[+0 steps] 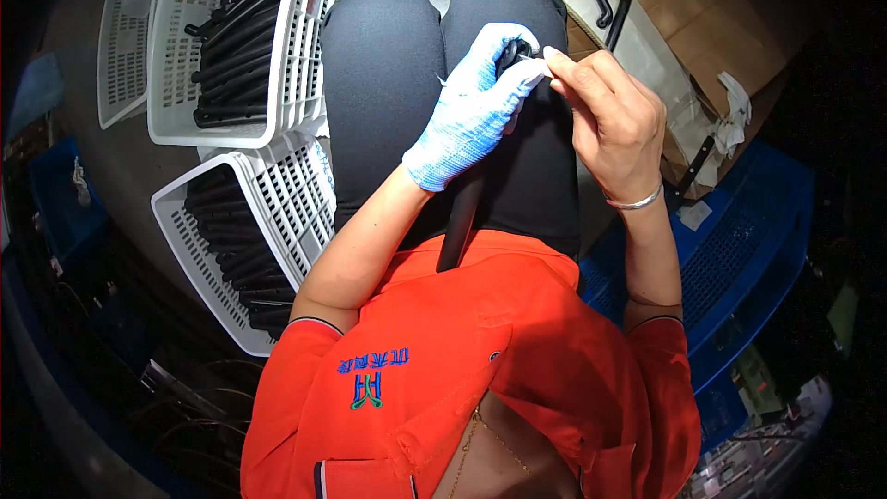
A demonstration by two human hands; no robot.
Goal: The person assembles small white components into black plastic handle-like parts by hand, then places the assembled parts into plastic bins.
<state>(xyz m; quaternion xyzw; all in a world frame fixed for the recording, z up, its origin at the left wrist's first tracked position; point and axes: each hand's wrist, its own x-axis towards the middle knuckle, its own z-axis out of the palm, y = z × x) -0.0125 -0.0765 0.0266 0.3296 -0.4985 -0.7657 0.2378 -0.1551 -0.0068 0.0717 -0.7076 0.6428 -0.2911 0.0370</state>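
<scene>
Over my lap, my left hand (473, 106), in a light blue knit glove, is wrapped round a black rod (459, 226). The rod's far end, dark and curved, shows between thumb and forefinger, while its near end rests against my red shirt. My right hand (614, 111) is bare with a bracelet at the wrist. Its thumb and forefinger are pinched close beside the gloved thumb tip, at the rod's far end. A thin pale sliver shows there; what the right fingers hold is too small to make out.
At the left, a white plastic basket (286, 65) and a nearer white basket (277, 212) hold many black rods. Two bent black rods (621, 11) lie on a pale surface at the upper right. A blue crate (730, 249) and a dark-handled tool (695, 166) are at the right.
</scene>
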